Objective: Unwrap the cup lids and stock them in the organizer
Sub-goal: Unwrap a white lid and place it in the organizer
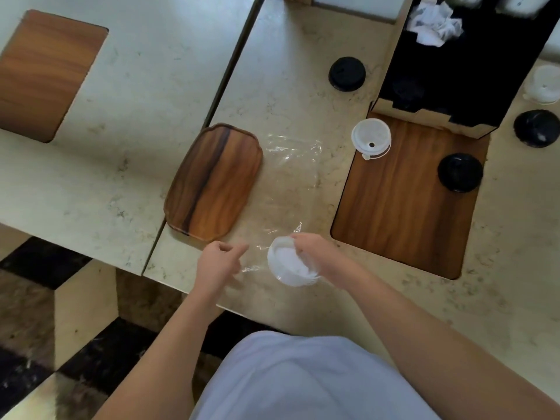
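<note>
My right hand (315, 253) grips a stack of white cup lids (289, 266) just above the counter's near edge. Clear plastic wrap (291, 177) trails from the stack and lies spread on the counter beyond it. My left hand (219, 262) is beside the stack on its left, fingers pinched at the edge of the wrap. The black organizer (460, 71) stands at the back right with crumpled white paper (435, 22) in it. A loose white lid (371, 137) lies in front of the organizer. Black lids lie at the left of the organizer (347, 74) and on the wood inlay (460, 172).
A wooden tray (215, 180) sits left of the wrap. Another black lid (536, 128) and a white lid (544, 84) lie at the far right. A wood inlay panel (400, 201) is set in the counter, another one (45, 74) at the far left. The counter edge (181, 283) drops to a chequered floor.
</note>
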